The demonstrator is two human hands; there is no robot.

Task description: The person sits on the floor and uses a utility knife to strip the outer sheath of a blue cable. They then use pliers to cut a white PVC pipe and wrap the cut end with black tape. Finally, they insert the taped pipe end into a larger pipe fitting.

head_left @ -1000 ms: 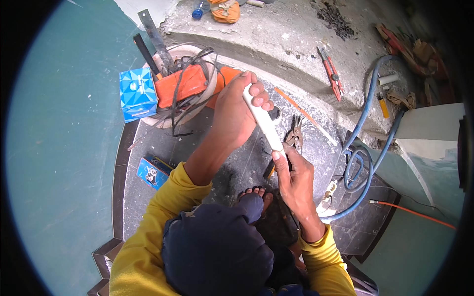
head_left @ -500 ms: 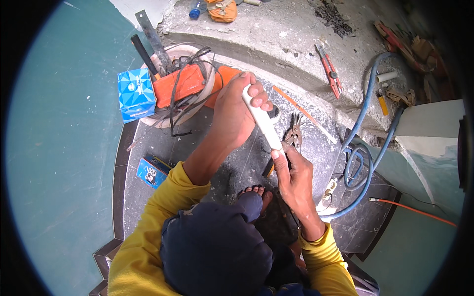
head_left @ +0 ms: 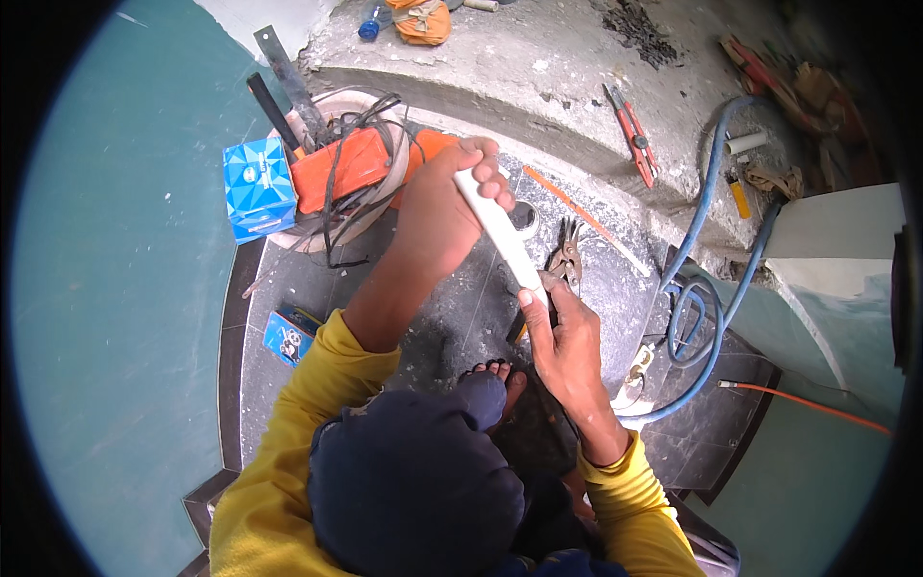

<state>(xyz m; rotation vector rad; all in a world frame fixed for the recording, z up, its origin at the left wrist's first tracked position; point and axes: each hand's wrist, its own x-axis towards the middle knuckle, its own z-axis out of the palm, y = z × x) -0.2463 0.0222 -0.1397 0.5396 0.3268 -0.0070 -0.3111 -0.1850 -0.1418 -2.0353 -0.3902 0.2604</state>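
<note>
Between my two hands a white plastic pipe (head_left: pixel 503 233) slants from upper left to lower right. My left hand (head_left: pixel 444 207) is closed around its upper end, fingers curled over the far side. Lower down, my right hand (head_left: pixel 569 335) grips the other end, with the thumb pressed along the near side. The lower tip is partly hidden by my right fingers. Just beyond the pipe, a pair of metal snips (head_left: pixel 566 256) lies on the dusty tiles. A round whitish ring-shaped thing (head_left: pixel 525 219), perhaps a tape roll, shows behind the pipe.
A pinkish bucket (head_left: pixel 392 183) of tools and cables stands at left by a blue box (head_left: pixel 260 189). A thin orange strip (head_left: pixel 582 219) lies beyond my hands. Red-handled cutters (head_left: pixel 633 137) rest on the concrete step (head_left: pixel 538 87). A blue hose (head_left: pixel 716 192) coils at right.
Both hands and the pipe have shifted slightly left in the view, which has itself moved a little. The grip of each hand stays about the same.
</note>
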